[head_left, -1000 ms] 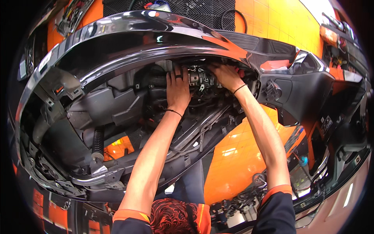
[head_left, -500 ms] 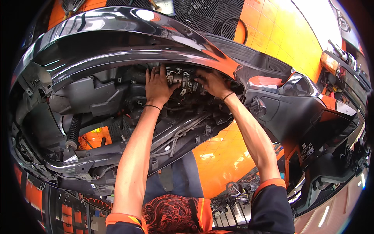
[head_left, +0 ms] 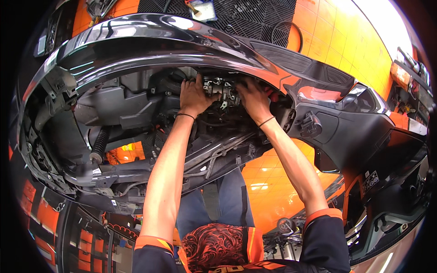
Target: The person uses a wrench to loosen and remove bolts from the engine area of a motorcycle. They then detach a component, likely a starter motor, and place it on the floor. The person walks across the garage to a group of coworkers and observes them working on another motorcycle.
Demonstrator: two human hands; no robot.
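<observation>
Metal engine part (head_left: 219,93) lies between my two hands: left hand (head_left: 195,97) just left of it, fingers extended, thumb reaching toward its face; right hand (head_left: 255,99) at its right side, fingers bent; whether either one grips I cannot tell. Beyond it arches a glossy black panel (head_left: 136,51); nearer me runs a dark frame tube (head_left: 213,151); well to its left, a black coil spring (head_left: 100,142) leans.

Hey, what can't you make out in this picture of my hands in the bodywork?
Head view:
Whatever the right hand may grip: hidden by blur and shadow.
The surface under the left hand: covered by the hand itself.
Small details of the metal assembly: too small and partly shadowed.
The label at right: print too small.
</observation>
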